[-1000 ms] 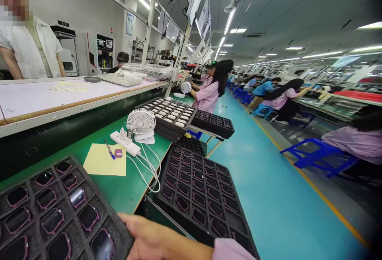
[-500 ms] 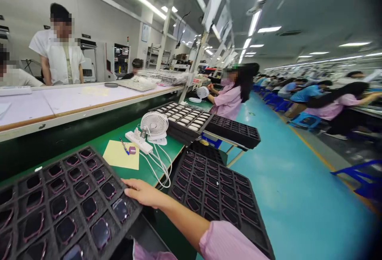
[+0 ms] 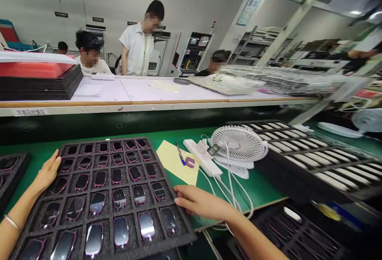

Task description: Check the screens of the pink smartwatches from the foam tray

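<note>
A black foam tray (image 3: 89, 216) with several pink-rimmed watch bodies in its pockets lies on the green bench in front of me. My left hand (image 3: 47, 172) rests against the tray's left edge, fingers curled onto it. My right hand (image 3: 199, 202) grips the tray's right edge with its fingers closed on the rim. Both hands hold the tray from opposite sides.
Right of the tray lie a yellow sheet (image 3: 176, 160) with a pen and a small pink piece, a white power strip (image 3: 203, 160) and a white desk fan (image 3: 238, 146). More black trays (image 3: 313, 160) stand at right. Stacked trays (image 3: 38, 81) sit on the raised shelf; people work behind it.
My view has swung left from the aisle to the bench. My left hand has come into view on the tray's left edge. The right hand stays on the tray's right edge.
</note>
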Demonstrator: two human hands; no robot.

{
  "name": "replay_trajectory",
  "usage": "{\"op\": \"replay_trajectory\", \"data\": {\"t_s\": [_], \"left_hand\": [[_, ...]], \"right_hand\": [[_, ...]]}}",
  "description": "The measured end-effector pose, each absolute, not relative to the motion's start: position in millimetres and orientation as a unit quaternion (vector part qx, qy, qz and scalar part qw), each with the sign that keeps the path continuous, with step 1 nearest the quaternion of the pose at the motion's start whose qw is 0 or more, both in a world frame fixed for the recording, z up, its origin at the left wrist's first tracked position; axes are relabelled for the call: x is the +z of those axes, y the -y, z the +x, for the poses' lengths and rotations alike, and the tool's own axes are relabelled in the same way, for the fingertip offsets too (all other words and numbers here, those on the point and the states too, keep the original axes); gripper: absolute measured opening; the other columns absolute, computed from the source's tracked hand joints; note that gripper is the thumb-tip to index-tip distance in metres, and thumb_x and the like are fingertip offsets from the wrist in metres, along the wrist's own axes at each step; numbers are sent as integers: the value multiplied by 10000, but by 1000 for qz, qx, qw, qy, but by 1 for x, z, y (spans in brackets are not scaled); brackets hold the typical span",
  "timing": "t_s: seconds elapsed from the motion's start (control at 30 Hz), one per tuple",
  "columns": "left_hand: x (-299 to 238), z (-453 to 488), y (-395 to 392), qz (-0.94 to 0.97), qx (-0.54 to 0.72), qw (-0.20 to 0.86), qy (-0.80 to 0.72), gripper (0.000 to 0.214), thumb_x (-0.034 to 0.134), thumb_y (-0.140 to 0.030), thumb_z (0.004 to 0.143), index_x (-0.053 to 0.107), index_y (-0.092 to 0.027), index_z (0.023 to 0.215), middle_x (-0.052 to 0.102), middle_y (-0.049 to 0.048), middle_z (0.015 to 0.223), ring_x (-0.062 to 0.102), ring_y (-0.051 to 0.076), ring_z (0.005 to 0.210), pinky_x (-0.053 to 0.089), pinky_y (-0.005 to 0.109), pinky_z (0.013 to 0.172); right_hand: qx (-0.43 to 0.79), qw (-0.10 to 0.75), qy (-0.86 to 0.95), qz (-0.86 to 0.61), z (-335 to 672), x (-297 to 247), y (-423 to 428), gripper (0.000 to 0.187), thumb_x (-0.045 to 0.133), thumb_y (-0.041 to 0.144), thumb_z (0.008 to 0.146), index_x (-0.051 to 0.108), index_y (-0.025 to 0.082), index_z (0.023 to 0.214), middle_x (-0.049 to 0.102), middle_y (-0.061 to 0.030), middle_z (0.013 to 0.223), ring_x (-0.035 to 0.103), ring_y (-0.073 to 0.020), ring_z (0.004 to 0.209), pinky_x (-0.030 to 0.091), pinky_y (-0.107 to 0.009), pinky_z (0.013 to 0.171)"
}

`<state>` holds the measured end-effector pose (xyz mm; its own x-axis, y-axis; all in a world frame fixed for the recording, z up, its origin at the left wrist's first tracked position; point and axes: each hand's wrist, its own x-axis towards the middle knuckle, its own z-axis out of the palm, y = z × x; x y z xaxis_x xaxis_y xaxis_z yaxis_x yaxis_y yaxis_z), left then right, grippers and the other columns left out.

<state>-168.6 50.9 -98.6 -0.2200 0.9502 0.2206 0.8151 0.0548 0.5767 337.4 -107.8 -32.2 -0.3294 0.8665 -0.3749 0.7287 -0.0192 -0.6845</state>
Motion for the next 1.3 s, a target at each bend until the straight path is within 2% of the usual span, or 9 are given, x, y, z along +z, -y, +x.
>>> {"op": "replay_trajectory", "data": {"t_s": [0.2, 0.3, 0.53, 0.7, 0.8, 0.87, 1.03, 1.13, 1.3], "left_hand": [[-107, -164, -38, 586, 285, 176, -738, 744, 278, -487, 931, 390, -82, 1545, 473, 161, 1579, 388, 274, 1504, 314, 446, 1235], [-101, -159, -34, 583, 261, 187, -746, 793, 323, -519, 905, 393, -49, 1541, 477, 188, 1569, 397, 318, 1497, 287, 468, 1249], [-86, -156, -40, 624, 192, 180, -736, 864, 314, -597, 908, 338, -24, 1554, 456, 228, 1570, 389, 376, 1494, 326, 577, 1203], [-30, -142, -50, 692, 102, 79, -711, 739, 359, -503, 938, 451, -19, 1489, 457, 240, 1568, 397, 367, 1488, 370, 500, 1183], [-3, -125, -66, 702, 70, 85, -703, 502, 389, -438, 983, 635, -173, 1331, 652, 126, 1387, 599, 282, 1303, 450, 378, 1106], [-2, -111, -76, 690, 38, 93, -717, 389, 456, -414, 974, 736, -176, 1104, 733, 138, 1186, 673, 309, 1167, 517, 376, 991], [-21, -94, -84, 646, 10, 82, -759, 435, 578, -383, 938, 677, -14, 1146, 609, 307, 1278, 692, 379, 1079, 525, 433, 920], [-22, -100, -82, 650, 20, 104, -753, 343, 624, -361, 924, 687, -55, 1066, 633, 251, 1244, 700, 315, 1033, 511, 410, 935], [-16, -110, -74, 654, 96, 139, -737, 158, 694, -237, 836, 622, -161, 955, 693, 130, 1060, 678, 281, 1024, 486, 348, 862]], "right_hand": [[333, -7, 729, -599, 339, -15, 71, 465, 416, 458, 951, 337, 227, 556, 432, -11, 510, 433, -163, 500, 309, -297, 547], [257, -28, 742, -618, 335, -17, 50, 482, 478, 432, 923, 393, 220, 499, 505, -56, 526, 483, -193, 521, 297, -317, 554], [133, -84, 744, -650, 315, -12, 24, 347, 549, 329, 967, 758, 124, 780, 746, -231, 868, 735, -388, 846, 478, -393, 712], [113, -43, 815, -566, 279, 16, -1, 360, 496, 243, 1014, 683, 151, 1308, 738, -188, 1141, 745, -337, 957, 533, -385, 782], [151, -47, 875, -457, 229, 20, -35, 327, 488, 235, 1038, 712, 144, 1258, 729, -160, 1171, 710, -323, 1075, 521, -386, 888], [167, -43, 891, -420, 185, 14, -58, 269, 549, 231, 1022, 738, 170, 1204, 729, -123, 1157, 699, -274, 1090, 497, -336, 930], [117, 9, 867, -484, 86, -12, -92, 370, 499, 371, 1057, 679, 100, 1234, 647, -215, 1252, 637, -350, 1167, 457, -434, 966], [103, 30, 850, -516, 61, -20, -97, 368, 532, 348, 1041, 654, 61, 1234, 613, -265, 1272, 608, -390, 1180, 402, -500, 1004], [143, 78, 851, -499, 67, -23, -98, 265, 710, 335, 938, 686, 124, 1098, 617, -231, 1294, 550, -393, 1238, 388, -492, 993]]}}
